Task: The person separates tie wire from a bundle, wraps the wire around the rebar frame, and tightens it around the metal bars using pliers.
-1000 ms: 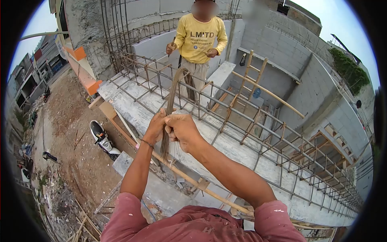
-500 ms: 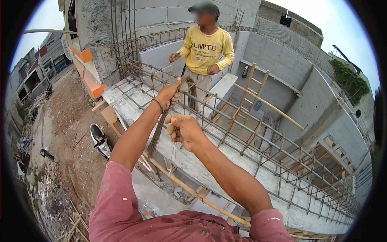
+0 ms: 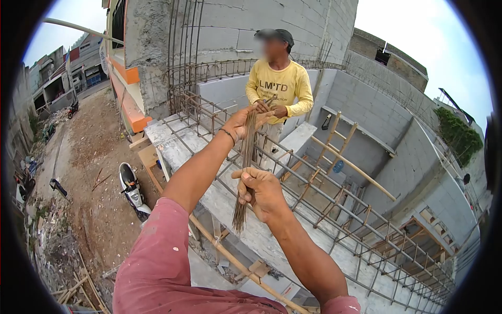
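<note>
A bundle of thin tie wire [image 3: 249,141] hangs nearly upright in front of me, its loose ends fanned at the bottom. My left hand [image 3: 239,124] holds it near the top against the palm, with some fingers stretched out past the wires. Lower down, my right hand [image 3: 260,192] has its fingers curled at the bundle, closed around it. Behind both hands runs a rebar cage [image 3: 303,172] of long bars and stirrups. A co-worker in a yellow shirt [image 3: 282,86] stands beyond the cage, hands close together in front, near my left fingertips.
The cage lies along a concrete formwork ledge [image 3: 345,256]. A bamboo pole [image 3: 230,256] crosses below me. Right of the co-worker stand a wooden ladder [image 3: 341,144] and block walls [image 3: 366,104]. Down on the left, a motorbike [image 3: 133,191] is parked on the dirt.
My left hand has lifted the wire bundle up and to the right, opening some fingers. My right hand has come onto the lower bundle. The co-worker's hands have come together.
</note>
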Demonstrator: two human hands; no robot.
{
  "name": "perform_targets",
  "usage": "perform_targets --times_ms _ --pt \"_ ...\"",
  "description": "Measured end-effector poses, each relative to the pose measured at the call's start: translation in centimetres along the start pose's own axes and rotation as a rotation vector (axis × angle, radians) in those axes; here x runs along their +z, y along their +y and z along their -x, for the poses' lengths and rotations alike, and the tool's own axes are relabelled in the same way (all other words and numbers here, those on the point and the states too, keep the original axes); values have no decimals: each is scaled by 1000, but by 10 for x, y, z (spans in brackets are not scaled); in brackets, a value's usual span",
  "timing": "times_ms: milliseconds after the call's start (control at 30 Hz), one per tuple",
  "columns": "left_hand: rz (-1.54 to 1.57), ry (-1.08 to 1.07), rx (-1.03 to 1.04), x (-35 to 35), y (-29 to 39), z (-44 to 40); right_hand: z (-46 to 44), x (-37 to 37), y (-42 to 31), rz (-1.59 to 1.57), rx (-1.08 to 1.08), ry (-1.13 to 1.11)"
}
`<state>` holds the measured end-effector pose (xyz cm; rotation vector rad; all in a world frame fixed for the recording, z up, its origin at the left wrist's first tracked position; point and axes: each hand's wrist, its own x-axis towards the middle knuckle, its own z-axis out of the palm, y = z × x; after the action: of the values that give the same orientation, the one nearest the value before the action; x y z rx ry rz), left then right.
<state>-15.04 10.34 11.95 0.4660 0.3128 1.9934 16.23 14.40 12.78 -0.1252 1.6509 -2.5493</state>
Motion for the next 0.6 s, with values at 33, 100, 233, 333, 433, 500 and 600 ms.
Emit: perform_targets --times_ms 33,100,233,333,433,500,600 --pt "-53 42 62 -8 4 -8 3 -5 -3 0 -13 26" --pt "-169 245 157 11 -2 -8 9 -11 -6 -14 -32 112" --pt "-20 335 151 2 7 -31 13 -22 5 4 -120 365" --pt "-46 297 82 -5 8 -48 16 -26 7 47 -105 358" --pt "-58 411 34 6 0 -60 28 -27 5 41 -112 363" --pt "-66 512 57 3 -4 -65 40 -30 10 31 -99 367" --pt "-88 515 5 -21 -2 -80 60 -30 14 -14 -85 380"
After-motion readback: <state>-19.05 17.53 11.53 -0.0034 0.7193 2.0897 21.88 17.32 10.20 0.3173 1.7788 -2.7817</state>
